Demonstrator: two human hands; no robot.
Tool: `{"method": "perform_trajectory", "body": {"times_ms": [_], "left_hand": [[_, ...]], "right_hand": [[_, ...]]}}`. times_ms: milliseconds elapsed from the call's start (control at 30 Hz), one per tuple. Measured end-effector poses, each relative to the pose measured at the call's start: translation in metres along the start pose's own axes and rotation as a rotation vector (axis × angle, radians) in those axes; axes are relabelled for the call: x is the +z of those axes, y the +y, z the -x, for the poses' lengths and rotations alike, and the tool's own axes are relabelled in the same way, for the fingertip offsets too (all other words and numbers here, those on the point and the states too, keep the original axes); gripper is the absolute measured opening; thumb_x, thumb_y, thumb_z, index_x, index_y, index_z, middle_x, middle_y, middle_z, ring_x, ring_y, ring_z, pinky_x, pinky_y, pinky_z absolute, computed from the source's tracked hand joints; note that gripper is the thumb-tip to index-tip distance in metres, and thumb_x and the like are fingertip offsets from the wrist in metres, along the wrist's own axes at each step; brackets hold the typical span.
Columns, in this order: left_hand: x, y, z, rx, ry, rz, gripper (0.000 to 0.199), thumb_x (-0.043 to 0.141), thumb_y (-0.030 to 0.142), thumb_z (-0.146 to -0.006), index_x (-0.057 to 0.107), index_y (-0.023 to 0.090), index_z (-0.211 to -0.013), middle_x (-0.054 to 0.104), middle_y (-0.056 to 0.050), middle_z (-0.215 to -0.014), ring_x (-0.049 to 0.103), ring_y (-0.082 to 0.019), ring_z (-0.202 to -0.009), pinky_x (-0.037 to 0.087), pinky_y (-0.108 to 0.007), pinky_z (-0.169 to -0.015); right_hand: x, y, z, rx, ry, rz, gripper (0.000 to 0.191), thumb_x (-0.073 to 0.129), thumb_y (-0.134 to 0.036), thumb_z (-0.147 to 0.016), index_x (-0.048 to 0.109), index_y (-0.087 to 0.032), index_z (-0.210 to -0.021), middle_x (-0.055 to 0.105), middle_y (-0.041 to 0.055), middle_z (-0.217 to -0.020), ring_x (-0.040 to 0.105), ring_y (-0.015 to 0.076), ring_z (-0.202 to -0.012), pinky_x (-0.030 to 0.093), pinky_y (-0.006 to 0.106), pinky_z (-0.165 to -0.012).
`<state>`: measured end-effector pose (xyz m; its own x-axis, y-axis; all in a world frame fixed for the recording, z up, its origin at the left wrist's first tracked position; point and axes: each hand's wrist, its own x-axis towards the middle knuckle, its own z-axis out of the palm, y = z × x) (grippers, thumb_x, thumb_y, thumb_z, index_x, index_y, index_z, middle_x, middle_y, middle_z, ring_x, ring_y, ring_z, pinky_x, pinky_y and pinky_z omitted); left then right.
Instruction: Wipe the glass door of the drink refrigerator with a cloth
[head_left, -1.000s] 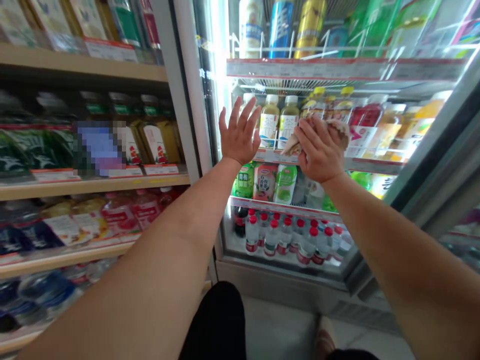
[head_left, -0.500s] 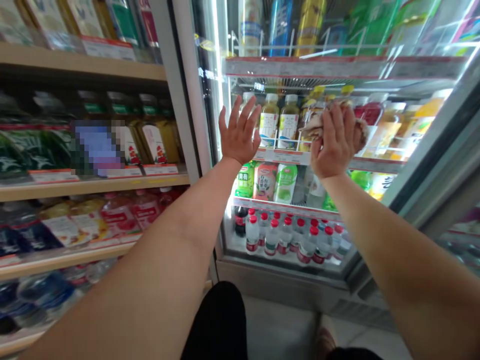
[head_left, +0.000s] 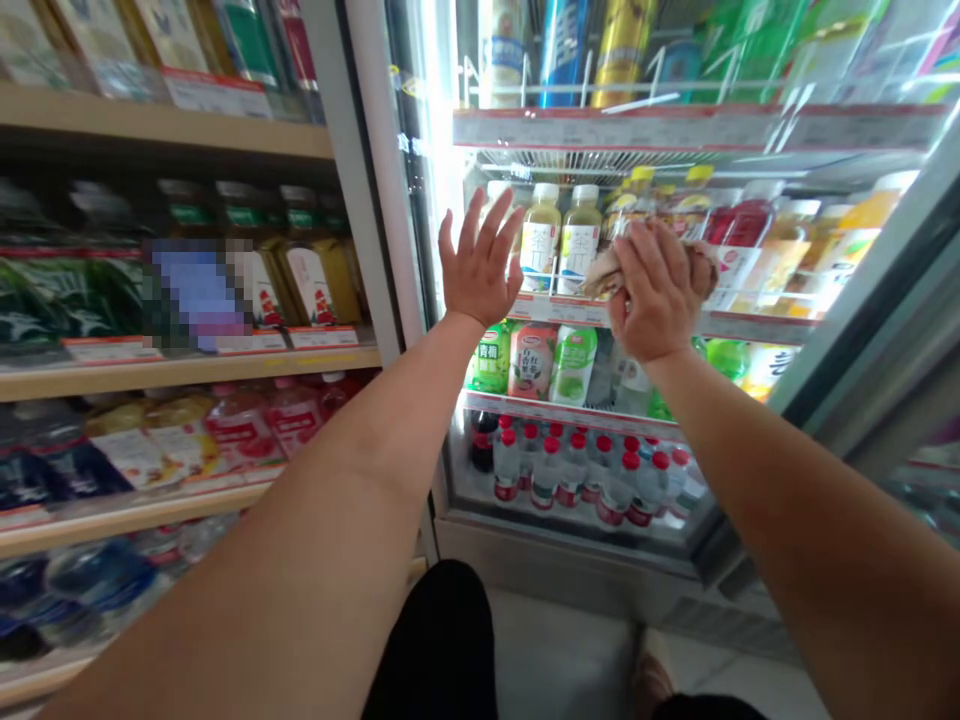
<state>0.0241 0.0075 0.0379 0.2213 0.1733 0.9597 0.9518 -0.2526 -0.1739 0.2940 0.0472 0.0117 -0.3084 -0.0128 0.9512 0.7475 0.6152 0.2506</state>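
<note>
Both my arms reach out to the glass door of a lit drinks fridge. My left hand is spread on or just before the glass at the left, fingers apart and nothing in it. Further right, my right hand presses a crumpled pale brown cloth to the glass; the cloth sticks out on both sides of the fingers. Behind the glass, tea bottles with white labels stand between my hands. My right hand hides part of the yellow-capped bottles.
Left of the fridge, wooden shelves carry rows of bottled drinks. Red-capped water bottles fill the fridge bottom. A metal frame slants along the right. My black-clad knee and the floor show below.
My right hand and the cloth have shifted slightly left and down across the glass. My left hand stays in nearly the same place.
</note>
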Motion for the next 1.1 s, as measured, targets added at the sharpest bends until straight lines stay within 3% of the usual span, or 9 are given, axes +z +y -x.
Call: {"method": "perform_trajectory", "body": {"times_ms": [67,133,333,533,600,733,800,1000,1100], "left_hand": [[0.001,-0.001,0.000,0.008,0.008,-0.011,0.060,0.046,0.035,-0.098,0.039,0.033,-0.157,0.033,0.001,-0.168,0.008,-0.023,-0.161,-0.006,-0.053,-0.132],[0.001,0.000,0.000,0.004,0.004,-0.003,0.061,0.046,0.035,-0.097,0.038,0.033,-0.158,0.033,0.001,-0.168,0.007,-0.023,-0.161,-0.007,-0.053,-0.132],[-0.002,0.003,-0.001,-0.025,-0.017,0.027,0.059,0.045,0.036,-0.097,0.041,0.033,-0.156,0.033,0.002,-0.168,0.007,-0.024,-0.161,-0.008,-0.053,-0.132],[-0.003,0.003,-0.001,-0.031,-0.027,0.061,0.058,0.043,0.037,-0.099,0.041,0.031,-0.156,0.031,0.002,-0.169,0.005,-0.024,-0.161,-0.010,-0.053,-0.131],[-0.002,0.002,0.000,-0.031,-0.030,0.066,0.059,0.044,0.036,-0.098,0.040,0.033,-0.157,0.030,0.003,-0.169,0.005,-0.024,-0.161,-0.010,-0.053,-0.131],[-0.001,0.001,-0.001,-0.038,-0.037,0.054,0.060,0.044,0.037,-0.097,0.039,0.036,-0.157,0.030,0.004,-0.169,0.004,-0.023,-0.161,-0.010,-0.054,-0.132],[-0.002,0.002,-0.001,-0.050,-0.052,0.048,0.062,0.044,0.036,-0.096,0.038,0.035,-0.158,0.029,0.005,-0.169,0.003,-0.024,-0.161,-0.010,-0.055,-0.132],[-0.010,0.010,-0.001,-0.077,-0.084,0.035,0.063,0.047,0.034,-0.096,0.037,0.035,-0.158,0.027,0.007,-0.169,0.002,-0.023,-0.161,-0.006,-0.055,-0.132],[-0.012,0.013,-0.001,-0.071,-0.084,-0.048,0.061,0.044,0.031,-0.097,0.039,0.034,-0.158,0.028,0.006,-0.169,0.004,-0.022,-0.160,-0.003,-0.054,-0.133]], "right_hand": [[0.004,0.003,0.001,0.041,0.127,0.031,0.063,0.045,-0.034,-0.099,0.038,-0.030,-0.161,0.046,0.0054,-0.161,0.041,0.0356,-0.150,0.028,0.061,-0.120],[0.007,0.005,0.003,0.007,0.170,0.053,0.065,0.045,-0.032,-0.098,0.036,-0.028,-0.162,0.047,0.0057,-0.161,0.040,0.0354,-0.150,0.032,0.060,-0.117],[0.003,0.000,0.006,-0.171,-0.146,0.019,0.066,0.040,-0.029,-0.099,0.029,-0.030,-0.165,0.040,-0.0007,-0.165,0.031,0.0313,-0.156,0.028,0.058,-0.122],[-0.001,-0.004,0.005,-0.190,-0.181,-0.039,0.063,0.039,-0.032,-0.100,0.034,-0.031,-0.163,0.043,-0.0011,-0.164,0.033,0.0302,-0.155,0.025,0.059,-0.123],[0.000,-0.003,0.004,-0.083,-0.071,-0.033,0.062,0.040,-0.033,-0.101,0.035,-0.032,-0.162,0.044,0.0001,-0.163,0.035,0.0311,-0.153,0.023,0.060,-0.122],[0.005,-0.001,0.004,0.290,0.317,0.027,0.055,0.043,-0.036,-0.102,0.049,-0.021,-0.154,0.049,0.0147,-0.158,0.041,0.0386,-0.148,0.023,0.062,-0.118],[0.007,0.001,0.007,0.326,0.376,0.057,0.053,0.043,-0.034,-0.102,0.052,-0.019,-0.152,0.051,0.0163,-0.156,0.044,0.0399,-0.146,0.027,0.061,-0.117],[0.008,0.001,0.019,-0.080,0.104,0.099,0.062,0.043,-0.027,-0.098,0.041,-0.024,-0.159,0.049,0.0042,-0.160,0.038,0.0345,-0.152,0.034,0.056,-0.115],[0.006,-0.001,0.022,-0.133,-0.016,0.098,0.064,0.045,-0.028,-0.097,0.038,-0.023,-0.161,0.045,0.0038,-0.162,0.034,0.0333,-0.154,0.032,0.056,-0.118]]}}
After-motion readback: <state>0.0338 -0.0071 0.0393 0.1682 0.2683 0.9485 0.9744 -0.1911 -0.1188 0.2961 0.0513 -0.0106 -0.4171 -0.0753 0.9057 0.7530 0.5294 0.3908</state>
